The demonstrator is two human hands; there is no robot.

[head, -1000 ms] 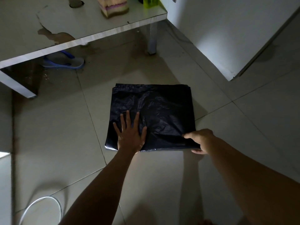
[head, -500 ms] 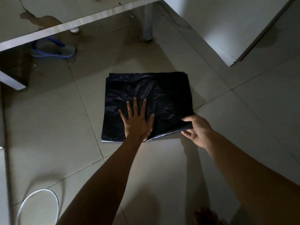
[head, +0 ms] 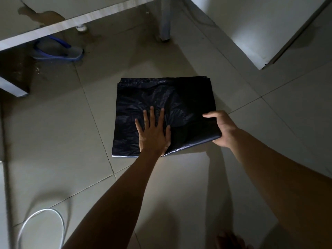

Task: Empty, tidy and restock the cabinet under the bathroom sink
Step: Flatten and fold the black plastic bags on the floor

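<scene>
A folded black plastic bag (head: pixel 168 97) lies flat on the pale tiled floor in the middle of the view. My left hand (head: pixel 153 133) presses on its near half with straight, spread fingers. My right hand (head: pixel 221 128) grips the bag's near right corner, thumb on top and fingers underneath. That corner is raised off the floor, so the near right edge slopes up from my left hand.
A white low table (head: pixel 75 24) with a leg (head: pixel 165 20) stands at the back left. A blue and grey sandal (head: pixel 57 51) lies under it. A white door panel (head: pixel 251 33) is at the back right. A white cable loop (head: pixel 41 229) lies near left.
My right hand has taken hold of the bag's near right corner and lifted it off the floor. My left hand has stayed pressed flat on the bag.
</scene>
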